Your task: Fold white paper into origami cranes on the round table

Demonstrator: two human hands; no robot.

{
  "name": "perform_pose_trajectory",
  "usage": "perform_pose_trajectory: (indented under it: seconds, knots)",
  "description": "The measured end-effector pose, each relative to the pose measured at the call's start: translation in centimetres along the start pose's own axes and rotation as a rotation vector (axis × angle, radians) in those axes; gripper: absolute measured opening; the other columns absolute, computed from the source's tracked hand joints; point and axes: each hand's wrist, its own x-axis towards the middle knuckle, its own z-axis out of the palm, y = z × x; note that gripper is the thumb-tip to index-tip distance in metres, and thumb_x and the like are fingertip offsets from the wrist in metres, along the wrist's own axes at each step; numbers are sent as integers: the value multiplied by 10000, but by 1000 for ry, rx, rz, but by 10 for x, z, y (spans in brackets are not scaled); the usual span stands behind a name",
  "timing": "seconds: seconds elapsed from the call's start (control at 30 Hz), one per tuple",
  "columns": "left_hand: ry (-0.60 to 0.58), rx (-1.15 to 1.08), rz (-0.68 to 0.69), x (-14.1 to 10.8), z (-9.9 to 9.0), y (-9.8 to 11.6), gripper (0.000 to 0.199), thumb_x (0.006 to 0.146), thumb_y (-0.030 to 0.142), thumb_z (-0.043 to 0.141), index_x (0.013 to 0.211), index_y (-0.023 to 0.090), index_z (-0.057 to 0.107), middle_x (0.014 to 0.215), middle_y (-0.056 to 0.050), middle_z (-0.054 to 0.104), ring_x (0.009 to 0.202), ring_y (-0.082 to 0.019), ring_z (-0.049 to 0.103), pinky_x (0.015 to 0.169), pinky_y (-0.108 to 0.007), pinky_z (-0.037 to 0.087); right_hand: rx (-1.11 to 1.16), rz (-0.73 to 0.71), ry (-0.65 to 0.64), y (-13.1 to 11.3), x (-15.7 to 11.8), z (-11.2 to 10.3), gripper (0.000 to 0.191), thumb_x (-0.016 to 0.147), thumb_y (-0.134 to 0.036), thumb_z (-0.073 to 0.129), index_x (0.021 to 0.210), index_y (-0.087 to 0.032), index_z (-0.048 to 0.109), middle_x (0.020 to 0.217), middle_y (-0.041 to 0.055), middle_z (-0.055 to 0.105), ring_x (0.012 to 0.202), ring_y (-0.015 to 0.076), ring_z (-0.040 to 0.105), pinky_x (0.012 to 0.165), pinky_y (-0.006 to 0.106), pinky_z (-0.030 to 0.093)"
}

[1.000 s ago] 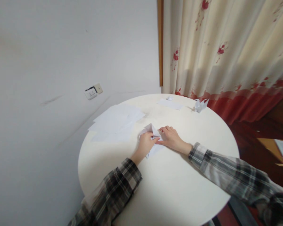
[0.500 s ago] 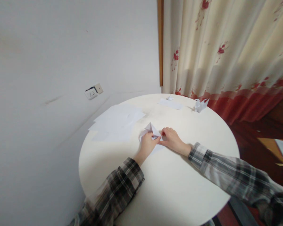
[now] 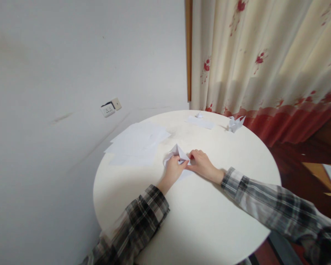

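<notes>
A partly folded sheet of white paper (image 3: 177, 150) lies near the middle of the round white table, one pointed flap standing up at its far side. My left hand (image 3: 174, 168) is closed on its left and near part, covering some of the folds. From the right, my right hand (image 3: 202, 163) pinches the paper's right corner between thumb and fingers. Both thumbs almost meet over the near edge. A flat part of the paper shows on the tabletop below them.
Several loose white sheets (image 3: 138, 141) are spread at the table's left. At the far edge a small folded paper piece (image 3: 199, 115) rests on a paper strip (image 3: 201, 122). A paper crane (image 3: 235, 124) stands far right. The white table (image 3: 209, 224) adjoins the wall and curtain (image 3: 253, 55).
Both hands keep the same hold on the folded paper. The whole view has shifted very slightly; nothing else visibly differs.
</notes>
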Motion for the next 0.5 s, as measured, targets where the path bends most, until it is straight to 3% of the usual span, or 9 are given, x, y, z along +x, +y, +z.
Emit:
perform_pose_trajectory:
  seconds: [0.5]
  knots:
    - [1,0,-8,-2,-1,2,108,742,211,635,807,143,688,818,-54,697,780,-178,629,736,-290,474,-99,-65,-61,-5,-1,-10,328,796,-502,527,841,-177,522,836,66,569,771,193,490,674,293,337]
